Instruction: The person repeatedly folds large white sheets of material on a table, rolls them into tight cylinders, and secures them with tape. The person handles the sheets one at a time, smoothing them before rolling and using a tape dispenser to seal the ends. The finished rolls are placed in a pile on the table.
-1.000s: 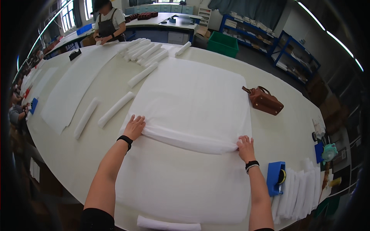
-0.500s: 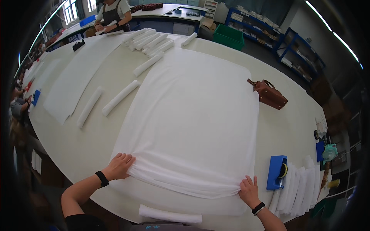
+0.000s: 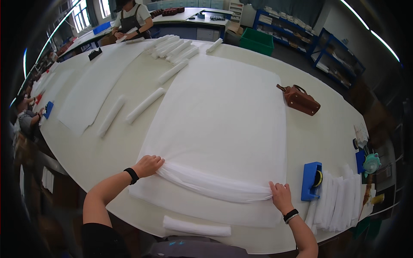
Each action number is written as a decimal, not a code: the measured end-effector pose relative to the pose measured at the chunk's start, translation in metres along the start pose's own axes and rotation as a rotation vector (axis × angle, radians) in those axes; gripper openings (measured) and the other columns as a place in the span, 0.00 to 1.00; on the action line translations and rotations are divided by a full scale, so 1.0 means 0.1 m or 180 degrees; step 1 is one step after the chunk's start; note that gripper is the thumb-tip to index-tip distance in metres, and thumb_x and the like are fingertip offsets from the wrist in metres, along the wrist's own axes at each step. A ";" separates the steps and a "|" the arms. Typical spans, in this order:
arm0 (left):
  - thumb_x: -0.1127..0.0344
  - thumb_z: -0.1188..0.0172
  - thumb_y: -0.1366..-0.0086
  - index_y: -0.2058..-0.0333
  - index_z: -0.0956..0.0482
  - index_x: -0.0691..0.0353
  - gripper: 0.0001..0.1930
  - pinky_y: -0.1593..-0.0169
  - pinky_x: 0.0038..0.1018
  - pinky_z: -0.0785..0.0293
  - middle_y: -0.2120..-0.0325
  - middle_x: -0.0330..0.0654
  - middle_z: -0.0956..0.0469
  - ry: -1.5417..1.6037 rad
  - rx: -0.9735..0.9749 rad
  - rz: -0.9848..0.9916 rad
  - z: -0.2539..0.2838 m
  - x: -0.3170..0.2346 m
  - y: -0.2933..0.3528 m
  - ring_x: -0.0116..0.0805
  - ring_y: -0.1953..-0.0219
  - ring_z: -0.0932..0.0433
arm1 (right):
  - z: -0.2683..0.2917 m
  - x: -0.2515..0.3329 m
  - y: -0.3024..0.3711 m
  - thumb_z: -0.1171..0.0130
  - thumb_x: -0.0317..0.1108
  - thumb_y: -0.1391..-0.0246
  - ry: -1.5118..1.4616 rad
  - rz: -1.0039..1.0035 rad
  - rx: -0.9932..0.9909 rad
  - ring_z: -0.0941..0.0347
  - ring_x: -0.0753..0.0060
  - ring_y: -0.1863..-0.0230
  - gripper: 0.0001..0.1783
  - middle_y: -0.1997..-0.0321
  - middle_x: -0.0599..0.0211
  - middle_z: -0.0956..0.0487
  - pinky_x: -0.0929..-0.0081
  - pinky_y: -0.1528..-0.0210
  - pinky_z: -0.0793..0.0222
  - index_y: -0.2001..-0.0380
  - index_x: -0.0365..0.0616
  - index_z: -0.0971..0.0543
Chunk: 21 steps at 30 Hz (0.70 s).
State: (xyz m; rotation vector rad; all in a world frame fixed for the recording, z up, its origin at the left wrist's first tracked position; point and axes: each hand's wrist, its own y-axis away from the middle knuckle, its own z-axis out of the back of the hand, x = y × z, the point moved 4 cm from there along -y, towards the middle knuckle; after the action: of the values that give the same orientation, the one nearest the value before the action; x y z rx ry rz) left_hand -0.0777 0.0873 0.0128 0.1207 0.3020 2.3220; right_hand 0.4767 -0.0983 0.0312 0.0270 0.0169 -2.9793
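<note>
A large thin white sheet, soft like tissue, lies spread over the pale table in front of me. Its near edge is gathered into a loose, folded band. At the left end of that band, my left hand is closed on the sheet. The opposite end is pinched by my right hand. Under the band, more flat white layer shows on the table. Between my body and the sheet lies a white roll, touched by neither hand.
A brown leather handbag lies beside the sheet's right edge. Nearer on the right are a blue tape dispenser and several white rolls. More rolls lie at the far left. A co-worker stands across the table.
Both hands have moved away from my body, drawing the gathered edge farther up over the sheet. More flat white layer shows on the near side. My view has shifted slightly.
</note>
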 end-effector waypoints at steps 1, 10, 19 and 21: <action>0.69 0.35 0.47 0.59 0.24 0.63 0.15 0.50 0.35 0.27 0.67 0.41 0.23 -0.0123 -0.0101 -0.0142 0.03 -0.04 0.07 0.40 0.55 0.23 | -0.02 0.09 0.04 0.44 0.22 0.48 0.0223 0.0130 0.0003 0.25 0.56 0.53 0.14 0.60 0.63 0.23 0.51 0.45 0.34 0.56 0.42 0.25; 0.75 0.36 0.50 0.50 0.26 0.65 0.25 0.46 0.39 0.29 0.55 0.47 0.25 0.0424 -0.0352 0.0384 0.12 0.22 -0.49 0.47 0.53 0.25 | -0.14 -0.51 -0.60 0.44 0.19 0.54 -0.0786 -0.0581 0.0829 0.44 0.46 0.27 0.18 0.32 0.54 0.35 0.46 0.32 0.42 0.57 0.43 0.23; 0.76 0.41 0.45 0.49 0.26 0.66 0.22 0.49 0.38 0.28 0.56 0.49 0.27 0.0224 -0.0375 0.0599 0.10 0.34 -0.62 0.47 0.56 0.23 | -0.22 -0.63 -0.59 0.37 0.25 0.58 -0.0025 -0.0346 0.0280 0.32 0.52 0.40 0.21 0.47 0.55 0.26 0.46 0.41 0.39 0.56 0.46 0.22; 0.76 0.44 0.42 0.56 0.23 0.66 0.14 0.46 0.40 0.29 0.58 0.47 0.27 -0.0065 -0.0550 0.0632 0.08 0.49 -0.75 0.45 0.55 0.23 | -0.20 -0.65 -0.85 0.36 0.25 0.58 0.0000 -0.0289 -0.0099 0.28 0.56 0.48 0.23 0.56 0.59 0.24 0.53 0.46 0.37 0.54 0.45 0.23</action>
State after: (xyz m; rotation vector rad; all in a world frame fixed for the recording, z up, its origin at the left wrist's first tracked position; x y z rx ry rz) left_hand -0.0580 0.1748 0.0015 0.0919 0.0808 2.5301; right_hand 0.5273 -0.0041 0.0136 0.0231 0.0664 -3.0692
